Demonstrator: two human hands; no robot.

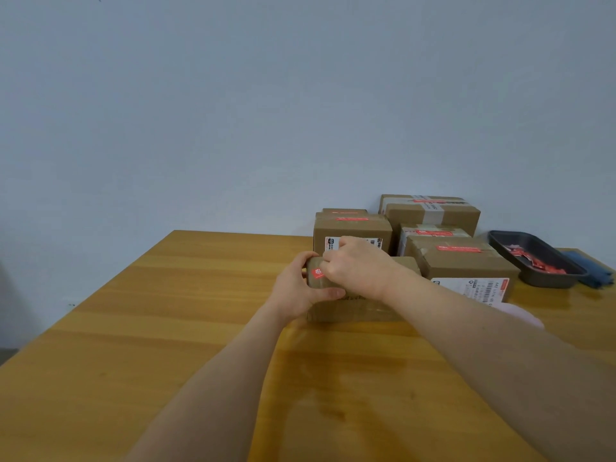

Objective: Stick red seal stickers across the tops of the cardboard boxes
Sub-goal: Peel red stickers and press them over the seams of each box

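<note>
Left hand [301,288] curled round near end of small brown cardboard box [353,306] on orange wooden bench [166,328]; right hand [355,266] bent over box top, grip pinching red seal sticker [317,272] with white emblem, writing unreadable; beyond the grip, sealed brown boxes [460,258] bearing red strips and white barcode labels, print blurred; far right, dark tray [533,261] of red stickers.

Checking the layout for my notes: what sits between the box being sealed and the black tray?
In the head view, another box with a red sticker on top and a white label on its front stands between the held box and the tray.
</note>
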